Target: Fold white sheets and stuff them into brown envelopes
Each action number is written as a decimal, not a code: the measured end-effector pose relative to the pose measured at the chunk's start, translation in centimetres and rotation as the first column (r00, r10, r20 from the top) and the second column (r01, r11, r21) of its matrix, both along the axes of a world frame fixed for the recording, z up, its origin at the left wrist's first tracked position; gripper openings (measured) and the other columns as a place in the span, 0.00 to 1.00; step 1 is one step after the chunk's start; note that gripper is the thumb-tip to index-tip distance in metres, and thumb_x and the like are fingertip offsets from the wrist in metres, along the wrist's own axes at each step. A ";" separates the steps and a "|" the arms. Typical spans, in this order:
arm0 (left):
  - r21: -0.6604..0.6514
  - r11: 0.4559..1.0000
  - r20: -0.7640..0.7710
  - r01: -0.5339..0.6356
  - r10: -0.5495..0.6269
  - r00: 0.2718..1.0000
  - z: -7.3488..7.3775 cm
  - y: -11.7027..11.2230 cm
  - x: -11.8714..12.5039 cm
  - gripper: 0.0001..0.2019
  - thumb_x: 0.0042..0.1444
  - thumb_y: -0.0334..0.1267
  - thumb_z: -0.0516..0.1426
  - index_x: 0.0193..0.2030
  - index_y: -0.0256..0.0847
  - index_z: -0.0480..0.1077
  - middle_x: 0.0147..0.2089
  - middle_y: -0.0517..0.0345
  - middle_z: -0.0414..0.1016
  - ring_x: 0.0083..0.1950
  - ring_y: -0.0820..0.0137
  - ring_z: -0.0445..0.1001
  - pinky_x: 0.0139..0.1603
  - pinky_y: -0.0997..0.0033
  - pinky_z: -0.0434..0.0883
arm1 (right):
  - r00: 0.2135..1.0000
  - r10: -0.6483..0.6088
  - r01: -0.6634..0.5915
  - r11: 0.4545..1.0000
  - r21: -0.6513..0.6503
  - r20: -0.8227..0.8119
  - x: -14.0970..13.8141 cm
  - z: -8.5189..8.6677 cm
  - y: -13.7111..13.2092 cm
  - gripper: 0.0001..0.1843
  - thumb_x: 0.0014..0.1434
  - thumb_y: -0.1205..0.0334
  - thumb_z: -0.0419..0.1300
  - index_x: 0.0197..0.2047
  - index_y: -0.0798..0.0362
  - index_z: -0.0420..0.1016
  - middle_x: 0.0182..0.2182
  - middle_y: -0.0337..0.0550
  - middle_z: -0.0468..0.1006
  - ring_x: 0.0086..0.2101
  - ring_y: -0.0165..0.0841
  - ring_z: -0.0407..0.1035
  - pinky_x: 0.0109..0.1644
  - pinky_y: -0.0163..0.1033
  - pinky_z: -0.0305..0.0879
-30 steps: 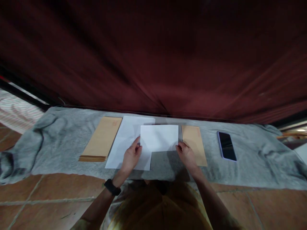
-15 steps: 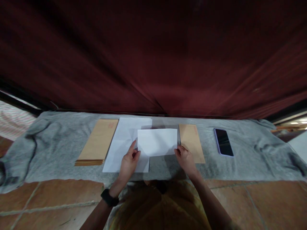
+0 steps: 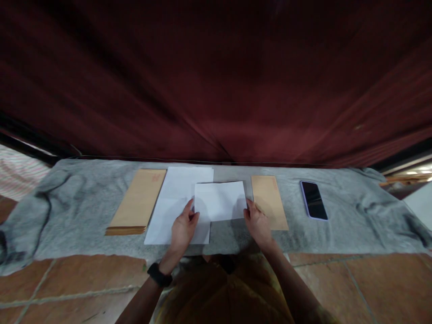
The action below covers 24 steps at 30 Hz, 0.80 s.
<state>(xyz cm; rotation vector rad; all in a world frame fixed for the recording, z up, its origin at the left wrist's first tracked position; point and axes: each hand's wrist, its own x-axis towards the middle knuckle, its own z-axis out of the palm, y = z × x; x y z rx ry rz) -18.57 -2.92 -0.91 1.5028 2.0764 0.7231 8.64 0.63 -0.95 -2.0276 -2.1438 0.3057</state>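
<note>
A folded white sheet of paper [image 3: 221,200] is held a little above a grey cloth [image 3: 77,207]. My left hand [image 3: 182,229] pinches its lower left corner and my right hand [image 3: 258,222] pinches its lower right corner. Under and to the left of it lies a stack of white paper [image 3: 177,202]. A single brown envelope [image 3: 269,200] lies just right of my right hand. A stack of brown envelopes [image 3: 138,202] lies to the left of the white paper. A black watch is on my left wrist.
A phone [image 3: 313,200] with a dark screen lies on the cloth to the right. A dark red curtain [image 3: 216,81] hangs behind the cloth. Brown floor tiles [image 3: 67,283] lie in front of it.
The folded sheet now looks a little narrower, and my hands have moved slightly closer together at its lower corners. The view has shifted a bit.
</note>
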 end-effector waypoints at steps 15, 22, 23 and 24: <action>-0.095 0.995 -0.139 0.020 -0.033 0.990 0.7 0.7 0.3 0.21 0.62 0.38 0.57 0.62 0.44 0.70 0.34 0.60 0.79 0.33 0.68 0.77 0.35 0.73 0.68 | 0.977 0.183 -0.147 0.949 0.279 -0.109 -1.5 -1.3 -0.4 0.22 0.71 0.62 0.47 0.63 0.55 0.68 0.59 0.58 0.71 0.57 0.46 0.66 0.61 0.55 0.64; -0.087 0.996 -0.146 0.012 -0.025 0.989 0.6 0.9 0.2 0.18 0.61 0.38 0.57 0.58 0.46 0.74 0.31 0.61 0.79 0.33 0.67 0.77 0.34 0.73 0.70 | 0.902 0.400 -0.358 0.903 0.236 -0.163 -6.0 -1.1 0.3 0.27 0.71 0.64 0.45 0.72 0.53 0.58 0.71 0.48 0.57 0.69 0.41 0.50 0.71 0.53 0.53; -0.088 0.996 -0.149 0.014 -0.027 0.989 0.6 0.9 0.2 0.18 0.61 0.38 0.57 0.58 0.46 0.74 0.31 0.61 0.79 0.33 0.67 0.78 0.34 0.72 0.70 | 0.900 0.410 -0.371 0.899 0.230 -0.151 -6.6 -1.2 0.5 0.27 0.72 0.63 0.46 0.72 0.53 0.58 0.72 0.48 0.56 0.70 0.41 0.49 0.71 0.53 0.52; -0.090 0.996 -0.152 0.017 -0.030 0.988 0.7 0.9 0.3 0.18 0.61 0.38 0.57 0.58 0.46 0.74 0.32 0.60 0.79 0.34 0.67 0.78 0.35 0.72 0.71 | 0.899 0.416 -0.381 0.897 0.225 -0.139 -7.0 -1.4 0.6 0.27 0.72 0.62 0.46 0.72 0.53 0.58 0.72 0.48 0.56 0.70 0.42 0.49 0.72 0.53 0.51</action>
